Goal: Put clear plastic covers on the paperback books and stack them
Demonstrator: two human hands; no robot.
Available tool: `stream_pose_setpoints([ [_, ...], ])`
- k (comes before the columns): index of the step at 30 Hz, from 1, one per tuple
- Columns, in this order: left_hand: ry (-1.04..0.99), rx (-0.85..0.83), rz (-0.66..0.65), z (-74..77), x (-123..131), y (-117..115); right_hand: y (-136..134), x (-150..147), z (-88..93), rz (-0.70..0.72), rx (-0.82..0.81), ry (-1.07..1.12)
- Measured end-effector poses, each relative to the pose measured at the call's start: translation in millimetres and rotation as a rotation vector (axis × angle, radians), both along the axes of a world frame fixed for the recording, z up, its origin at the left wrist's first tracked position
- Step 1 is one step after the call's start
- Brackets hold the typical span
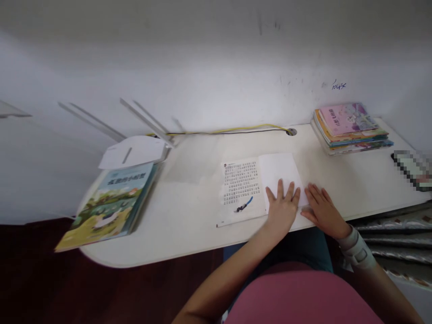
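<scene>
An open book (pixel 243 182) lies on the white desk (pixel 192 225) in front of me. Its left page carries printed text and a small picture of a blue and dark figure; a plain white sheet or page (pixel 278 168) covers the right side. Pressed flat on the lower part of that white page is my left hand (pixel 282 207), fingers spread. My right hand (pixel 322 209) rests on the desk at the page's right edge, its fingers stretched out and holding nothing. A pale band circles the right wrist.
At the left, a stack of picture books (pixel 108 204) overhangs the desk's edge beside a white router (pixel 135 150) with antennas. A second book stack (pixel 351 126) stands back right, near a blurred phone-like object (pixel 413 168). A yellow cable (pixel 232 129) runs along the wall.
</scene>
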State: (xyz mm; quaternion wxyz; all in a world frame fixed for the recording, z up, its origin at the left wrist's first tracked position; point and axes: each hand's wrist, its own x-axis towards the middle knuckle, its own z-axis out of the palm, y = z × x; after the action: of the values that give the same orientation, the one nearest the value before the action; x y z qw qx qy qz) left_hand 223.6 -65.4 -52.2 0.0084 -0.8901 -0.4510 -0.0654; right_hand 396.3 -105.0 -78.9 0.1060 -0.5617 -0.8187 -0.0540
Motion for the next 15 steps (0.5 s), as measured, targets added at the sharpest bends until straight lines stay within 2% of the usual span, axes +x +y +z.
stream_pose_setpoints([
  [10, -0.007, -0.026, -0.03, 8.1, -2.1, -9.7, -0.1, -1.0, 2.6, -0.011, 0.001, -0.015],
  [15, 0.014, -0.01, -0.126, 3.3, -0.2, -2.3, 0.3, -1.0, 2.2, 0.002, -0.008, -0.009],
])
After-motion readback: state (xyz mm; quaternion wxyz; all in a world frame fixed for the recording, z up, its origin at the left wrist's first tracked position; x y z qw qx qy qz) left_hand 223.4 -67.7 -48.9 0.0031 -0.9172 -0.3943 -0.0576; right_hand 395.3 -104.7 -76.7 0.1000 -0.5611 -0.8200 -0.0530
